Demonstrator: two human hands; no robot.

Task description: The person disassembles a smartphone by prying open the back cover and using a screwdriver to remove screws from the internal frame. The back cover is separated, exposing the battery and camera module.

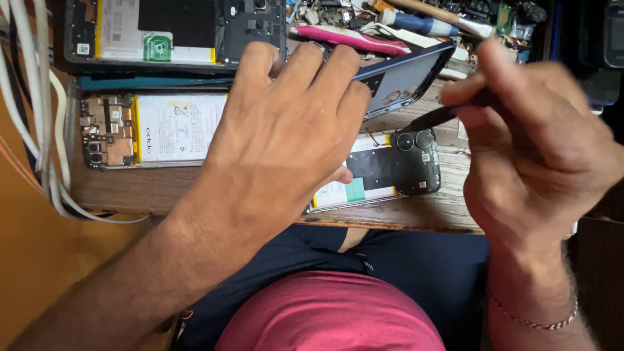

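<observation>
I count three opened phones on the tabletop: two at left, one under my left hand, which grips its lifted dark back cover. My right hand pinches one black pry tool at that phone.

an opened phone lies on the wooden bench, a lifted back cover just behind it. another opened phone lies left, a third behind that.

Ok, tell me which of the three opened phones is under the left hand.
The front one with twin round camera lenses; the left hand rests on it. The other two lie untouched behind.
</observation>
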